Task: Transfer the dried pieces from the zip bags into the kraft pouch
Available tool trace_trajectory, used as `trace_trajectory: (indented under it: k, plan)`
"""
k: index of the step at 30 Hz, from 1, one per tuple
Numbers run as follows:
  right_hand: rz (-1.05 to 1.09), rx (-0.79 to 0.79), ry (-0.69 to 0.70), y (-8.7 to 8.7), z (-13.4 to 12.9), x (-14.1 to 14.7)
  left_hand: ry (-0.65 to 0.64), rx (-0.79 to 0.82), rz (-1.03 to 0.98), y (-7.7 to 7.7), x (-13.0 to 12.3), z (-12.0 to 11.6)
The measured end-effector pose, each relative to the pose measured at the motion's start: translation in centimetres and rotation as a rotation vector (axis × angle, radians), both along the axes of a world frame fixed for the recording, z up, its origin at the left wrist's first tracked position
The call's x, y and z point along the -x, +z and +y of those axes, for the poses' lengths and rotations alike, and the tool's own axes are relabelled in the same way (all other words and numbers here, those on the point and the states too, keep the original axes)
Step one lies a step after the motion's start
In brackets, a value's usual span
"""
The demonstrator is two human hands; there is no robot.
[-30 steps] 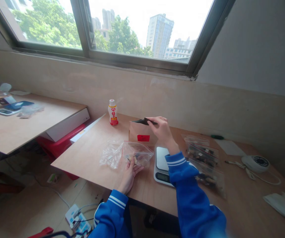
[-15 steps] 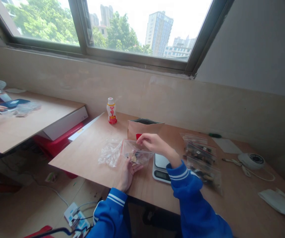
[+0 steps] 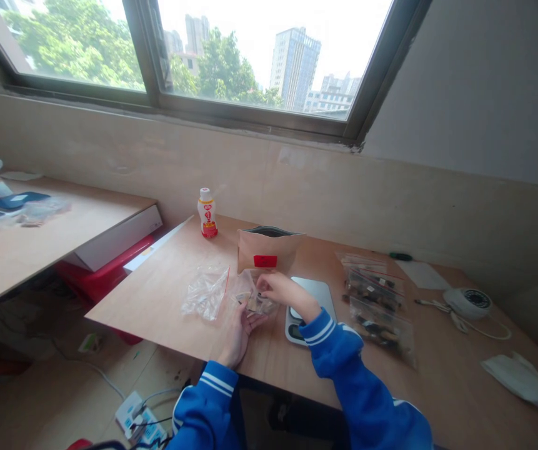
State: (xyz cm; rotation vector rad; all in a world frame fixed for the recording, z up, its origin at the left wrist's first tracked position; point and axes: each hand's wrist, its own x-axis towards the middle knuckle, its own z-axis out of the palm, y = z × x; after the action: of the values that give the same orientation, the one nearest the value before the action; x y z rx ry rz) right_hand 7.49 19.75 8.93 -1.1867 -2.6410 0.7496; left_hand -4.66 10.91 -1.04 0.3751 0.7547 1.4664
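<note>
on the plywood desk (image 3: pixel 142 294), a clear zip bag (image 3: pixel 257 297) of small pieces lies between our hands. our left grip (image 3: pixel 238 337) stays open, its fingers against the bag's lower edge. our right grip (image 3: pixel 287 290) pinches the bag's top, just beside a kitchen scale (image 3: pixel 315 292).

The sleeves (image 3: pixel 338 356) are bright blue with white stripes at the cuffs. The paper bag (image 3: pixel 262 250) is tan with a red label and a black lining at its mouth, and the bottle (image 3: pixel 207 214) is white with red and yellow markings and a red base. The clear plastic bag (image 3: pixel 205 294) has a red edge, the kitchen scale (image 3: pixel 313 297) is silver with a black display, the desk (image 3: pixel 151 294) is light brown, and the crate (image 3: pixel 84 281) beneath the next desk is red.
</note>
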Motion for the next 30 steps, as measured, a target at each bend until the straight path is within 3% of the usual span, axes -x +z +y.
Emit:
trace_trajectory:
  k: [3, 5, 9, 12, 15, 18, 21, 23, 26, 28, 30]
  plan:
    - [0.046, -0.043, 0.018, 1.1, -0.2, -0.5, 0.004, 0.019, -0.014, -0.1, 0.0, 0.0]
    - [0.130, -0.155, 0.003, 2.7, -0.4, -0.7, 0.005, 0.029, -0.013, -0.1, 0.0, 0.1]
    - [0.394, -0.446, -0.119, 6.7, -0.5, -0.7, -0.011, 0.023, 0.002, 0.1, 0.0, 0.0]
    - [0.594, -0.526, -0.253, 8.9, 0.3, -0.5, -0.020, 0.031, 0.000, 0.1, 0.0, 0.0]
    - [0.597, -0.555, -0.326, 9.4, 1.8, -0.5, -0.037, 0.022, 0.005, 0.1, 0.0, 0.0]
    - [0.536, -0.574, -0.305, 9.0, 2.9, -0.8, -0.037, 0.015, 0.014, 0.0, 0.0, 0.0]
    - [0.684, -0.585, -0.363, 8.6, 2.2, -1.5, -0.038, 0.011, 0.020, 0.0, 0.0, -0.1]
    - [0.829, -0.519, -0.402, 8.5, 0.8, -2.0, -0.041, 0.005, 0.027, 0.0, 0.0, -0.1]
    - [0.910, -0.142, -0.228, 7.8, -1.3, -2.8, -0.040, -0.005, 0.036, 0.1, -0.1, -0.2]
    - [0.793, 0.152, -0.035, 6.5, -2.0, -3.0, -0.037, -0.022, 0.037, 0.2, 0.0, -0.2]
    - [0.575, 0.262, 0.038, 4.8, -2.1, -3.0, -0.038, -0.035, 0.036, 0.3, 0.0, -0.2]
